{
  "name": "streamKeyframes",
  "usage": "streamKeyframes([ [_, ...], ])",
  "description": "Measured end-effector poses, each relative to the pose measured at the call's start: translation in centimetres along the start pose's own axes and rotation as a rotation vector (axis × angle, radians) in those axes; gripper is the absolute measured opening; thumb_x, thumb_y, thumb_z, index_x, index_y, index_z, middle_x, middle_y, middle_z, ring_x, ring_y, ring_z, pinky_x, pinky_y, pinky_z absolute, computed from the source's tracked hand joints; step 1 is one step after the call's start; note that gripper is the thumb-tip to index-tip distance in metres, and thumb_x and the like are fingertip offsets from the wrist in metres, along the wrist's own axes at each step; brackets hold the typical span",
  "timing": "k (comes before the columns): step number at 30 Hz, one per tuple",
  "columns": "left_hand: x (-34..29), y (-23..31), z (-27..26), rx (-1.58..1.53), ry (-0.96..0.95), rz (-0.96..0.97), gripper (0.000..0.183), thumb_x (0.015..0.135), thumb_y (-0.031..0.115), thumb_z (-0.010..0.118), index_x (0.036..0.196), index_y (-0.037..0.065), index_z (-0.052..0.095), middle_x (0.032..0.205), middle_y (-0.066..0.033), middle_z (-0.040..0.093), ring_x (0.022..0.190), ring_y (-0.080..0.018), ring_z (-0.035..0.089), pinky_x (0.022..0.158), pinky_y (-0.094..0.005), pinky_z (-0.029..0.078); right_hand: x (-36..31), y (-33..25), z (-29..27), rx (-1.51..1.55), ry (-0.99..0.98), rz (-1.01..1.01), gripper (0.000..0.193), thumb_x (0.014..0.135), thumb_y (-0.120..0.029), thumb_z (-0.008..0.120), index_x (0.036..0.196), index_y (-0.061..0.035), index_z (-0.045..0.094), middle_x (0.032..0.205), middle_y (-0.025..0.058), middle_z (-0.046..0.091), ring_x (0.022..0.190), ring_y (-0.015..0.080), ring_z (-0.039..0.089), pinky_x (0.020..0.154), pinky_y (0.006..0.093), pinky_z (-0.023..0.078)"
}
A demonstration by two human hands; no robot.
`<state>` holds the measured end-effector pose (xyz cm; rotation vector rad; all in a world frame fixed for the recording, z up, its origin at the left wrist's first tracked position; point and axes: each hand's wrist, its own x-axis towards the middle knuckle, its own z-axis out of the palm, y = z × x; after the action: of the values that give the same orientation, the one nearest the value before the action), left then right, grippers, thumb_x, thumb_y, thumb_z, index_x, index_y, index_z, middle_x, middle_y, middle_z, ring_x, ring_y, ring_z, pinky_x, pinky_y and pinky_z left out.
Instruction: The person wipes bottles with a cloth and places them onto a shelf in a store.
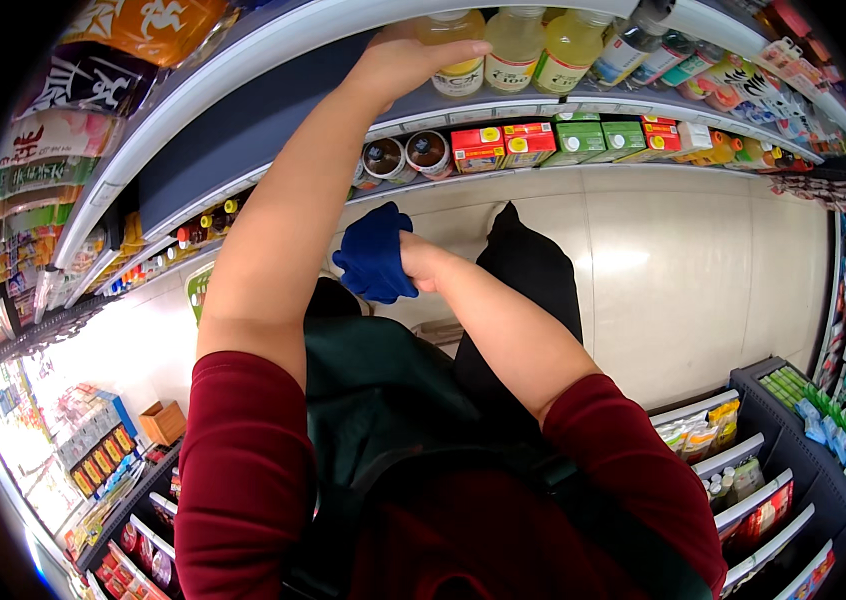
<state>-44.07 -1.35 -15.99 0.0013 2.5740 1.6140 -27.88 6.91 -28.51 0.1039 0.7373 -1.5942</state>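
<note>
My left hand (398, 68) reaches up to the shelf and grips a bottle of yellow drink (459, 82) at the left end of a row. Its thumb lies across the front of the bottle, while the other fingers are mostly hidden at its side. Right beside it stand a paler bottle (511, 72) and a yellow-green bottle (565, 70). Lower down, in front of my body, my right hand (424, 262) is closed round a bunched dark blue cloth (375, 256).
The dark shelf board (258, 115) shows bare left of the bottles. Darker bottles (633, 45) continue the row rightward. On the shelf beneath are red cartons (478, 150), green cartons (577, 143) and brown-topped containers (428, 152). Another shelf unit (743, 460) stands behind me, across the tiled floor (683, 270).
</note>
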Motion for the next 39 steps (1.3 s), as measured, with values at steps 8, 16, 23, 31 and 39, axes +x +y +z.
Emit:
streamKeyframes([
  [8,-7.7,-6.9,-4.5,-0.354,0.314,-0.141,0.054,0.087,0.029,0.067,0.130,0.004,0.047,0.124,-0.0110,0.057,0.115,-0.0218,0.055,0.097,-0.0333,0.042,1.1,-0.1,0.1,-0.098,-0.031,0.051,0.036,0.087,-0.032,0.064,0.111,-0.0058,0.061,0.097,0.0093,0.066,0.079,0.0194,0.066,0.059,0.0296,0.053],
  [16,-31.6,-19.8,-6.7,-0.570,0.768,-0.784,0.033,0.090,0.024,0.062,0.116,0.007,0.053,0.106,-0.0021,0.060,0.101,-0.0123,0.058,0.078,-0.0230,0.046,1.6,0.9,0.8,-0.012,-0.110,-0.034,0.033,0.089,-0.030,0.061,0.113,-0.0070,0.058,0.097,0.0065,0.064,0.083,0.0156,0.063,0.064,0.0279,0.050],
  [23,-34.7,-15.7,1.6,-0.914,0.488,-0.795,0.044,0.092,0.033,0.059,0.126,0.008,0.049,0.123,-0.0082,0.056,0.111,-0.0218,0.056,0.093,-0.0345,0.043,5.1,5.4,-0.6,0.125,-0.073,-0.061,0.024,0.091,-0.026,0.059,0.112,-0.0141,0.055,0.090,-0.0019,0.054,0.076,0.0096,0.054,0.063,0.0246,0.044],
  [31,-34.5,-18.0,2.0,-0.808,0.588,-0.715,0.041,0.086,0.034,0.066,0.115,0.006,0.055,0.104,-0.0042,0.061,0.097,-0.0150,0.059,0.082,-0.0283,0.045,6.3,5.5,5.7,0.011,-0.049,-0.040,0.046,0.097,-0.022,0.042,0.140,-0.0068,0.036,0.135,0.0089,0.049,0.111,0.0184,0.052,0.093,0.0292,0.043],
  [39,-40.3,-23.0,-11.6,-0.551,1.440,-0.538,0.040,0.083,0.016,0.069,0.117,0.002,0.053,0.110,-0.0101,0.060,0.099,-0.0175,0.057,0.088,-0.0288,0.044,8.4,5.7,6.2,0.027,0.039,0.061,0.049,0.097,-0.037,0.040,0.134,-0.0049,0.042,0.127,0.0132,0.056,0.106,0.0241,0.056,0.085,0.0338,0.046],
])
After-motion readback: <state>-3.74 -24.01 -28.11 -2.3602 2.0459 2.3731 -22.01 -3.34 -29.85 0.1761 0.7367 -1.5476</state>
